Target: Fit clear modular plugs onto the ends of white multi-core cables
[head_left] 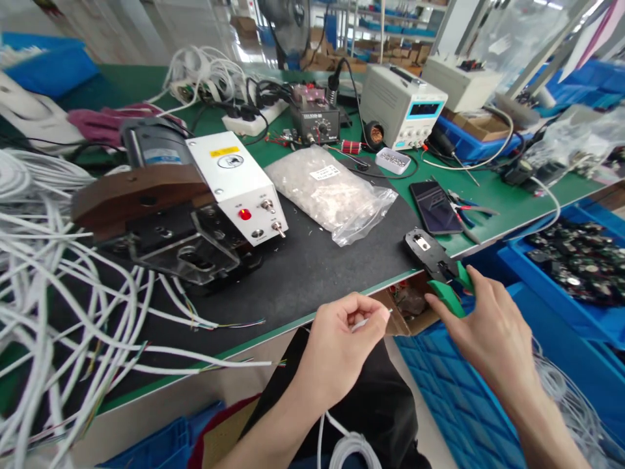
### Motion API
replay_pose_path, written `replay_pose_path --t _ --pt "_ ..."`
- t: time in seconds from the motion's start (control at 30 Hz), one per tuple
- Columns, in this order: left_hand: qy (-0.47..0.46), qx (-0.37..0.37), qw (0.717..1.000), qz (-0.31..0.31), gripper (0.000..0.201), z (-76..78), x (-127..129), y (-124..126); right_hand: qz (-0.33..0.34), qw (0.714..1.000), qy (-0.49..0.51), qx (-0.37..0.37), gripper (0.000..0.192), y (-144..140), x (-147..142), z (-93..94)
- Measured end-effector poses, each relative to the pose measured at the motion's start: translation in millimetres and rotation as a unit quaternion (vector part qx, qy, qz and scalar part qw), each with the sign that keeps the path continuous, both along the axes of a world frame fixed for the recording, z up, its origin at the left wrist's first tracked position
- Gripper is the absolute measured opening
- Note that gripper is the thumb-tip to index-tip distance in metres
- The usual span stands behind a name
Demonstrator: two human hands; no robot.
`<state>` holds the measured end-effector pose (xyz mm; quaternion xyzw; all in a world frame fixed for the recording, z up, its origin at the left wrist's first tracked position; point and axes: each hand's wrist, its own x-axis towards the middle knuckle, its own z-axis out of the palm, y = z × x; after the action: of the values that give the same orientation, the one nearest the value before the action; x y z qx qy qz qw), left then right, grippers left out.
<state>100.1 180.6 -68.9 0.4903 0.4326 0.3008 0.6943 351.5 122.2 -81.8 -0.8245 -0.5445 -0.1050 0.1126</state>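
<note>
Over my lap, just off the bench's front edge, my left hand (336, 345) is closed in a pinch on a white cable (360, 324); only a short bit shows between the fingers. A coil of white cable (352, 449) hangs below that hand. My right hand (493, 326) has its thumb and fingers on the green handles of a black crimping tool (430, 255). The handles are spread apart, and the tool's head lies on the bench edge. Several white cables with stripped coloured wire ends (239, 324) lie on the bench at left.
A grey and white machine with a red button (234, 189) stands left of a bag of clear small parts (327, 185). A phone (436, 207) and pliers (471, 208) lie at right. Blue bins (517, 260) fill the right side. Behind stands a power supply (390, 98).
</note>
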Motion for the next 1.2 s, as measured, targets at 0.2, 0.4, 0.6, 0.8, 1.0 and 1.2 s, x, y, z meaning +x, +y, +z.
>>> replay_pose_path --t 0.2,0.4,0.6,0.8,1.0,1.2 --pt "-0.021 -0.004 0.996 0.087 0.032 7.3 -43.2 -8.6 0.069 0.994 -0.075 -0.044 0.096 34.2 2.9 -3.5" --pt "-0.064 -0.024 0.985 0.158 0.029 5.2 -66.2 -17.4 0.162 0.978 -0.111 -0.062 0.094 48.5 8.9 7.1" --pt "-0.086 -0.034 0.978 0.189 0.027 5.1 -72.6 -21.3 0.279 0.959 -0.042 0.000 0.046 111.0 -37.0 37.8" --pt "-0.103 -0.037 0.974 0.200 0.028 7.6 -78.6 -25.9 0.240 0.965 -0.099 -0.032 0.025 189.8 -81.7 22.8" --pt "-0.120 -0.038 0.972 0.198 0.029 6.4 -84.6 -27.3 0.219 0.966 -0.122 -0.054 0.025 197.0 -78.1 19.0" --pt "-0.113 -0.037 0.974 0.192 0.029 4.7 -87.3 -27.5 0.216 0.963 -0.134 -0.086 0.023 197.8 -74.6 21.2"
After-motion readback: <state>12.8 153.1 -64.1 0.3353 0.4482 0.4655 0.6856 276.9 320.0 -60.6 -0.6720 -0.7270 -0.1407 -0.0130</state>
